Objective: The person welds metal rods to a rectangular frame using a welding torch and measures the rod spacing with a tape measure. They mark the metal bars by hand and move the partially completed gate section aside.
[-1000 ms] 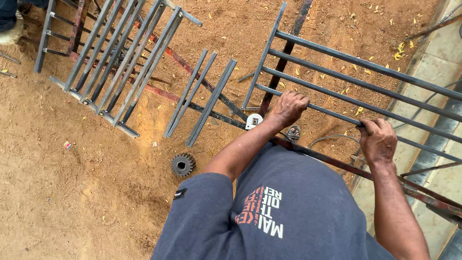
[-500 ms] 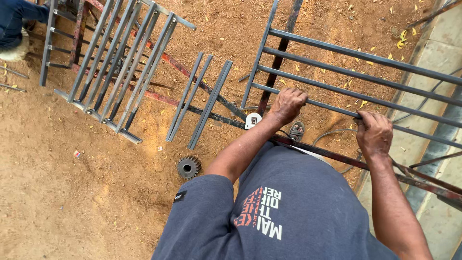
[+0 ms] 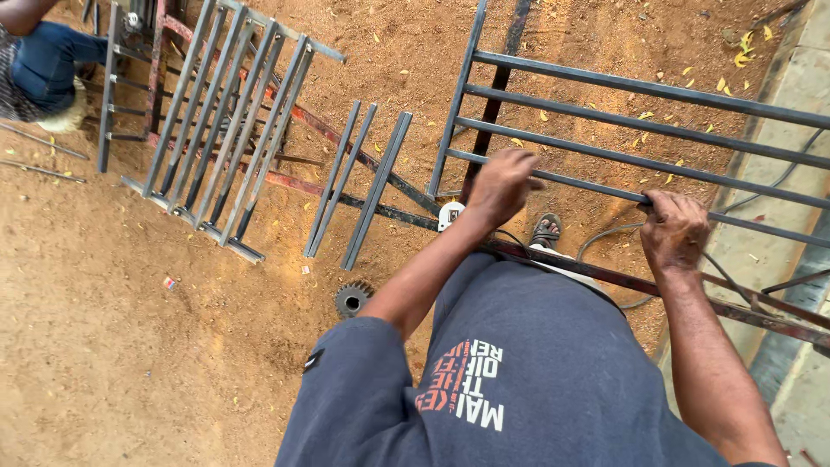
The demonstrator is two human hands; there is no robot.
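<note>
Both hands have kept their grip on the metal grille (image 3: 622, 130) while the view has shifted slightly, the gear now lying nearer the person's shirt. Left hand (image 3: 500, 186) is clenched over the nearest bar, and right hand (image 3: 676, 229) is clenched on the same bar further right. This grille rests tilted on a rusty steel stand (image 3: 692, 290) above the dirt ground (image 3: 130, 363). A sandalled foot (image 3: 546, 231) shows beneath it. A toothed gear (image 3: 353, 299) lies on the ground near a second grille (image 3: 225, 130), beside another person (image 3: 39, 65).
</note>
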